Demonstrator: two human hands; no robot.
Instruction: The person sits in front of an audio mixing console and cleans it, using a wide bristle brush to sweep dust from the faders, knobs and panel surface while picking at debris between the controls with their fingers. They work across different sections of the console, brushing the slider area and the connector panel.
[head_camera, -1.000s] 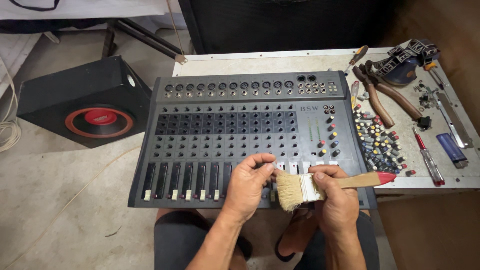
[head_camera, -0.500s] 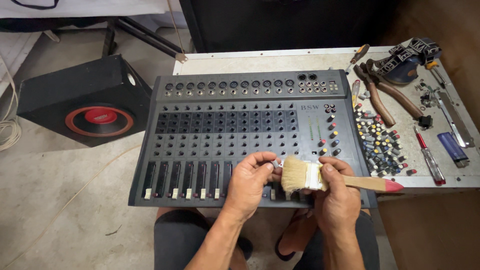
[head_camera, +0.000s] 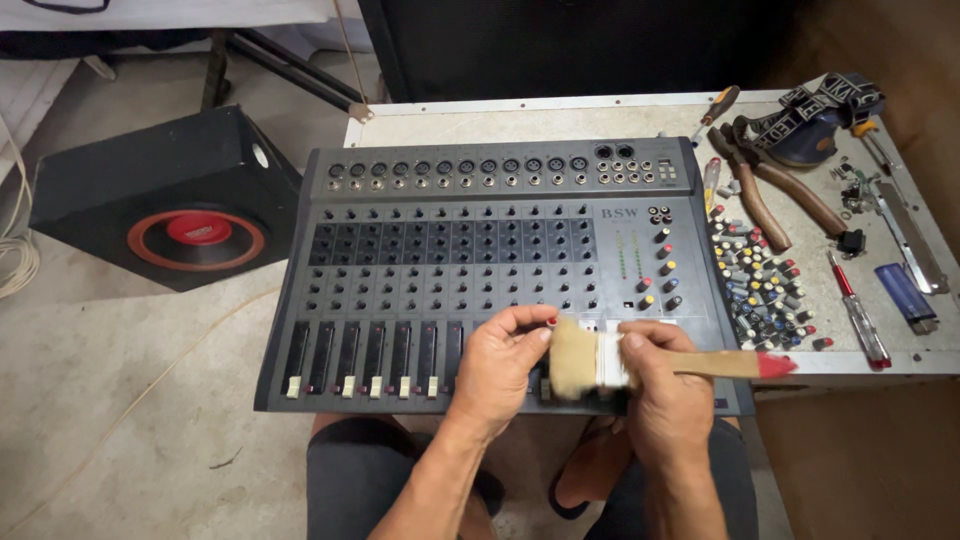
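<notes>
Mixer lies flat at frame centre, its front edge over the person's lap and its back half on a grey table. Right hand, lower centre-right, is closed around a brush: bristles point left over the mixer's lower right corner, and the wooden handle with its red tip sticks out right. Left hand sits just left of the bristles, fingers curled with tips pinched together; what they pinch is too small to tell. Row of faders lies left of that hand. Loose knobs are heaped on the table right of the mixer, with pliers above them. Speaker at upper left, on the floor.
</notes>
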